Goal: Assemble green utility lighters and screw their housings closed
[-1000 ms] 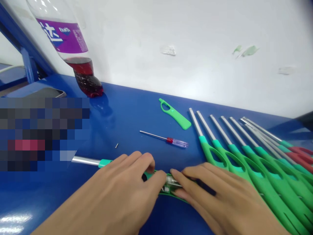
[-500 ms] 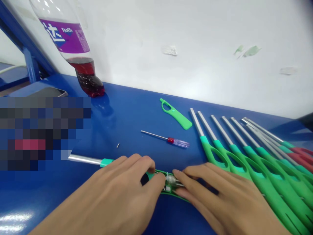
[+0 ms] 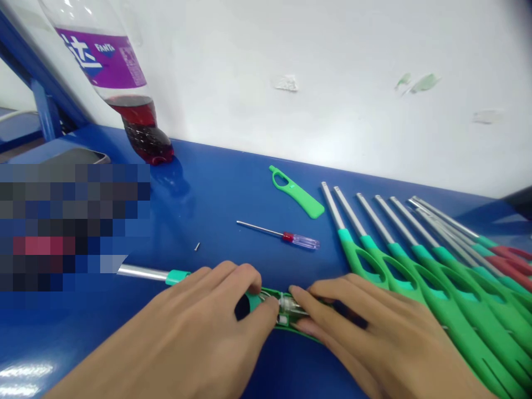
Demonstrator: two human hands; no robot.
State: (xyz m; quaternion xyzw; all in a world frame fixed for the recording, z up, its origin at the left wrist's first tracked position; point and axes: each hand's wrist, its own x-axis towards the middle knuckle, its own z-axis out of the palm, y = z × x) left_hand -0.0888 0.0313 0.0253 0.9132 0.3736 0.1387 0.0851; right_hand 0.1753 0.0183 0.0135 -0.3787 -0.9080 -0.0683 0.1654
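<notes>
An opened green lighter (image 3: 283, 320) lies across the blue table, its metal tube (image 3: 143, 272) pointing left and its inner parts showing. My left hand (image 3: 208, 321) is closed around its trigger-loop part, thumb and fingers pressing on the housing. At the handle, my right hand (image 3: 374, 332) grips the shell and a clear inner piece (image 3: 290, 304) with thumb and fingers; the handle's far end is hidden under it. Beyond my hands lie a screwdriver (image 3: 300, 240) with a clear purple handle, a loose green half shell (image 3: 297, 192) and a small screw (image 3: 197, 246).
Several green lighters (image 3: 415, 266) stand in a row at the right, with red ones (image 3: 509, 260) behind them. A soda bottle (image 3: 141, 122) is at the back left, near a dark phone-like object (image 3: 78, 157). A white wall (image 3: 332, 111) borders the table.
The whole view has shifted slightly, so things appear a little further left. Both hands keep their hold on the lighter, with hardly any finger movement.
</notes>
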